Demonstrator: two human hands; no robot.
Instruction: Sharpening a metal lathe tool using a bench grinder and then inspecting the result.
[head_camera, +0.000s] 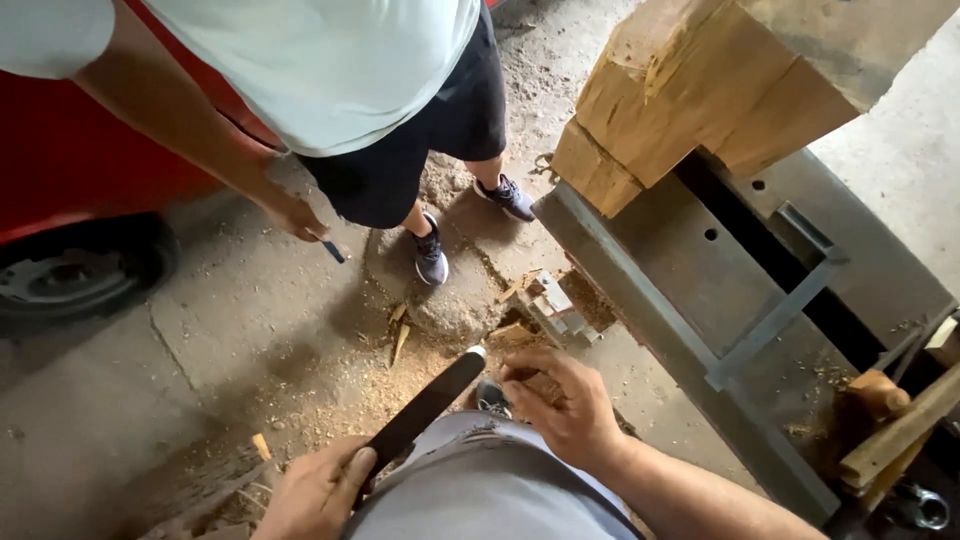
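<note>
1. Head view, with the steel bench (700, 290) as landmark: it runs on a slant from upper centre to lower right, and a big rough timber block (720, 90) sits on its far end.
2. The left hand (318, 490) is low in the picture, well to the left of the bench. It is closed around the near end of a long dark blade (425, 410), thumb over the top.
3. The blade's long axis runs from that grip up and to the right, and its pale tip (476, 352) ends just short of the bench's near edge.
4. The right hand (562, 400) lies between the blade tip and the bench, fingers curled over a small brown wood piece (540, 385). I cannot tell how tightly it is held, since the fingers cover most of it.
5. The right hand is the nearer one to the bench, and the blade tip points just to the left of it.
6. Wood chips (400, 335) and sawdust lie on the floor left of the bench.
7. Another person stands beyond the bench's left side, one hand (295, 215) holding a small dark tool (334, 251).
</note>
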